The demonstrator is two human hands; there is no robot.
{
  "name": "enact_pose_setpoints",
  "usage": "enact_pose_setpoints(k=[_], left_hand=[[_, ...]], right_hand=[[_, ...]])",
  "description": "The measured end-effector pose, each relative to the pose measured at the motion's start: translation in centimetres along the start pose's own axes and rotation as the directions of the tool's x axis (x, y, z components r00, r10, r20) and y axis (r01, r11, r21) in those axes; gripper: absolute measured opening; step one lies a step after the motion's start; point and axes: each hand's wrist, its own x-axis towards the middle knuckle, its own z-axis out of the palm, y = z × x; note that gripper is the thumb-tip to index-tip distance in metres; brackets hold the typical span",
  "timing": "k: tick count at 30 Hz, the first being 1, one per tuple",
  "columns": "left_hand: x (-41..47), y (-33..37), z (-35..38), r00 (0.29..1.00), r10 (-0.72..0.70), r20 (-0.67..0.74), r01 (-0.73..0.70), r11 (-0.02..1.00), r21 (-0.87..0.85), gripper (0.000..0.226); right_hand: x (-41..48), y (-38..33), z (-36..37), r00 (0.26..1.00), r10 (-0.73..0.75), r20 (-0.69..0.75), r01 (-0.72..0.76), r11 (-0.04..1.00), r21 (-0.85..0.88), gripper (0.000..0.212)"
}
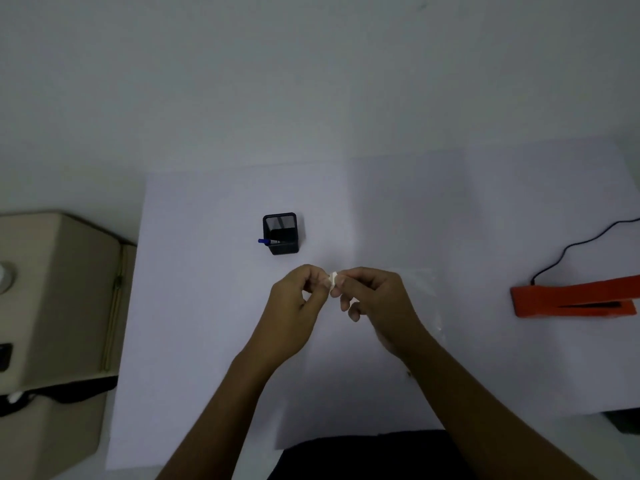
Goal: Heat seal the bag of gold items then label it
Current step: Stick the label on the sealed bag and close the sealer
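- The label [333, 280], a small white slip, sits in front of the pen holder [282, 233] and a little to its right, held above the sheet of paper [207, 306].
- Both hands have it: the left hand [298, 296] pinches its left edge between thumb and forefinger, and the right hand [374, 299] pinches its right edge the same way. The other fingers are curled loosely.
- The slip looks bent or partly peeled. Its longer side seems to run away from the person, towards the pen holder, but it is too small to be sure.
- The bag [426, 296] is a clear, faint shape lying flat on the paper, further right of the pen holder than the hands, and partly under the right wrist. I cannot make out the gold items inside it, nor the seal.
- From the pinch, the bag lies to the right and slightly nearer the person, so the right hand is the closer one. Pressing the label on probably calls for a short move that way and down.
- The bag's long axis and which way its mouth faces cannot be told from its outline.
- The orange heat sealer [571, 299] rests well to the right of the pen holder, beyond the bag, with neither hand on it.
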Motion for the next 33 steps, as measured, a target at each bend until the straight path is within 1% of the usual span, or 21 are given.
enact_pose_setpoints(k=[3,5,7,9,11,14,16,18,21,24,25,27,29,33], left_hand=[[1.0,-1.8,0.3,0.998,-0.045,-0.049,0.046,0.999,0.018,0.013],[1.6,-3.1,0.5,0.995,-0.080,-0.056,0.082,0.996,0.031,0.014],[2.1,-4.7,0.6,0.988,-0.145,-0.050,0.147,0.988,0.043,0.015],[2.4,-6.5,0.8,0.975,-0.218,-0.047,0.220,0.975,0.043,0.018],[2.4,-8.1,0.9,0.960,-0.275,-0.049,0.277,0.960,0.033,0.020],[2.0,-9.4,0.7,0.939,-0.341,-0.052,0.342,0.940,0.008,0.022],[1.8,-9.9,0.5,0.931,-0.361,-0.052,0.362,0.932,-0.002,0.021],[1.7,-10.2,0.5,0.926,-0.373,-0.053,0.373,0.928,-0.002,0.021],[1.6,-10.4,0.9,0.927,-0.370,-0.059,0.371,0.929,0.010,0.021],[1.6,-10.0,1.4,0.948,-0.308,-0.075,0.313,0.947,0.066,0.018],[1.6,-9.9,1.6,0.958,-0.274,-0.082,0.281,0.955,0.093,0.017],[1.6,-9.4,2.2,0.974,-0.211,-0.085,0.222,0.962,0.159,0.014],[1.6,-8.8,2.9,0.982,-0.177,-0.072,0.189,0.956,0.225,0.011],[1.3,-7.5,4.5,0.992,-0.123,-0.038,0.129,0.936,0.329,0.012]], right_hand=[[2.7,2.9,0.0,0.985,0.172,0.002,-0.172,0.984,0.042,0.016],[4.4,5.5,-0.2,0.947,0.322,-0.008,-0.320,0.943,0.095,0.018],[6.0,8.4,-0.4,0.893,0.449,-0.039,-0.441,0.889,0.120,0.017],[7.2,11.2,-0.3,0.840,0.535,-0.087,-0.529,0.844,0.087,0.016],[8.0,13.6,-0.3,0.806,0.577,-0.130,-0.579,0.815,0.023,0.016],[8.3,15.9,-0.2,0.802,0.576,-0.154,-0.592,0.802,-0.083,0.015],[8.4,16.7,-0.3,0.813,0.559,-0.165,-0.581,0.799,-0.153,0.015],[8.4,17.0,-0.4,0.831,0.527,-0.178,-0.556,0.790,-0.257,0.018],[8.2,16.3,-0.8,0.870,0.453,-0.194,-0.492,0.769,-0.408,0.023],[7.1,14.3,-1.3,0.913,0.364,-0.182,-0.406,0.784,-0.469,0.019],[6.5,13.2,-1.4,0.922,0.355,-0.154,-0.385,0.810,-0.441,0.019],[4.9,10.8,-1.4,0.927,0.371,-0.054,-0.371,0.887,-0.274,0.021],[3.4,8.4,-1.2,0.921,0.388,0.021,-0.383,0.916,-0.120,0.025],[1.0,5.5,-1.5,0.934,0.357,0.009,-0.357,0.933,-0.054,0.022]])
